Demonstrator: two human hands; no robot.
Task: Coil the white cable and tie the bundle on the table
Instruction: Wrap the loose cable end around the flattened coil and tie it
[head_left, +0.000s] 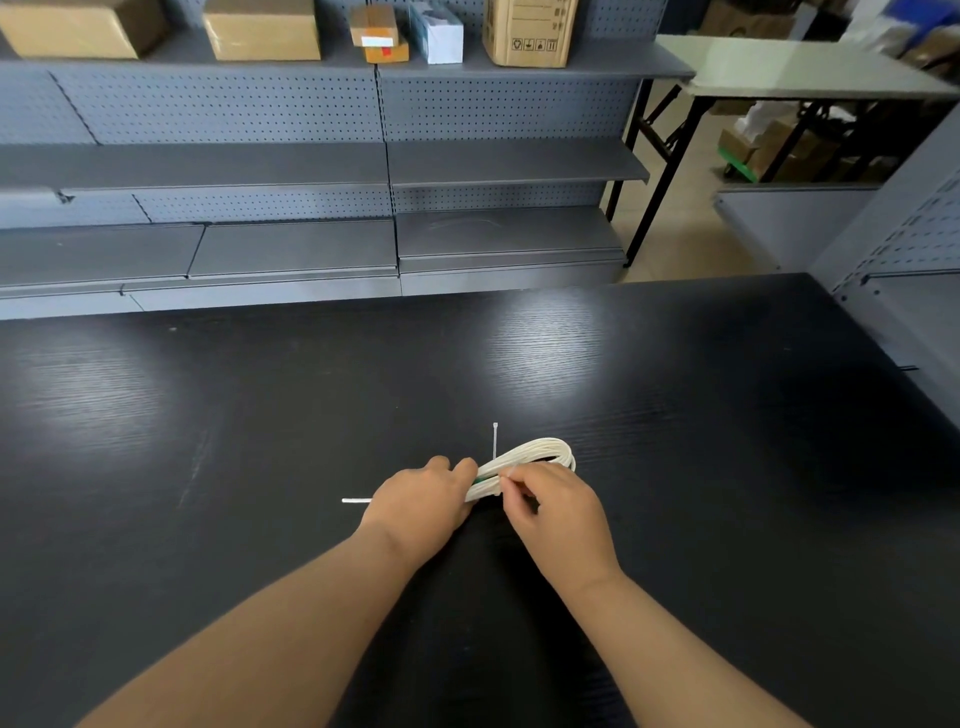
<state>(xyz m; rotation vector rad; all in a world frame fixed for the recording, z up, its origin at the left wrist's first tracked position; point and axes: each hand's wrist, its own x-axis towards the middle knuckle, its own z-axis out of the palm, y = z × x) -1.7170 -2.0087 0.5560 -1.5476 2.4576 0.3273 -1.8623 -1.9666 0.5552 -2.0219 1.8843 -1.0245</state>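
Note:
The white cable (540, 451) lies coiled into a flat bundle on the black table (260, 415), near its middle. My left hand (421, 501) grips the bundle's left end, which it hides. My right hand (558, 506) pinches a thin white tie at the bundle's middle, fingers closed on it. The zip tie (495, 440) sticks up behind the bundle, its head at the top. A short white piece (356, 501) pokes out on the table left of my left hand; I cannot tell if it is the cable's end.
Grey pegboard shelves (291, 166) run along the far side of the table, with cardboard boxes (262, 28) on top. A folding table (810, 70) stands at the back right, and another grey shelf unit (914, 249) borders the table's right edge.

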